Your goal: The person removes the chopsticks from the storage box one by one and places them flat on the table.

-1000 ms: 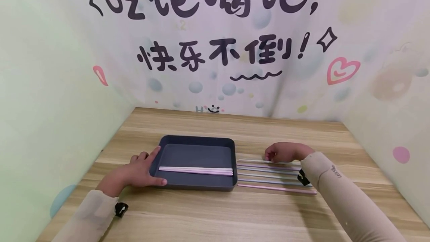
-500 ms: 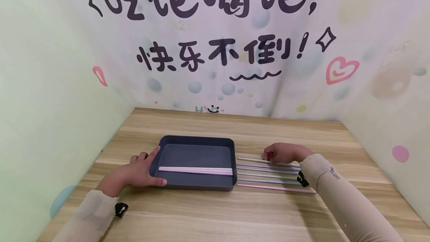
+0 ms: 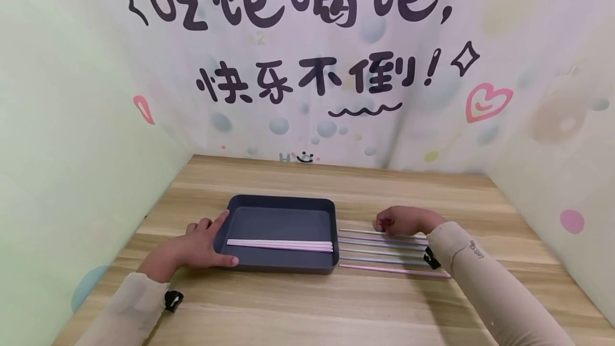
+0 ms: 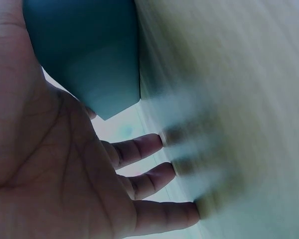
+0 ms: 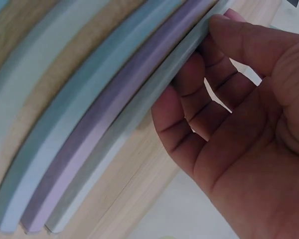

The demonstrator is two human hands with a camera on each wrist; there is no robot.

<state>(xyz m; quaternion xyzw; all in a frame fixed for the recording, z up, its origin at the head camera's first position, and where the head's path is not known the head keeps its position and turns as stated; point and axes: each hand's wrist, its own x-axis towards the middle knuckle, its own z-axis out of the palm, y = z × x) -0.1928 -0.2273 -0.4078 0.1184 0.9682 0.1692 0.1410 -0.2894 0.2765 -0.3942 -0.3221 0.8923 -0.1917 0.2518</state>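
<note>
At the left end of the tray (image 3: pixel 278 220), your left hand (image 3: pixel 199 246) is spread wide, touching its rim. Right of the tray, your right hand (image 3: pixel 402 220) pinches the farthest chopstick (image 5: pixel 134 110); other chopsticks (image 3: pixel 379 269) lie nearer you on the desk (image 3: pixel 298 314), while pale pink ones (image 3: pixel 280 245) lie inside the tray.

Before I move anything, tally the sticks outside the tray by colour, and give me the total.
Pale green sticks: 2
Blue sticks: 2
Purple stick: 1
Pink stick: 1
Total: 6
</note>
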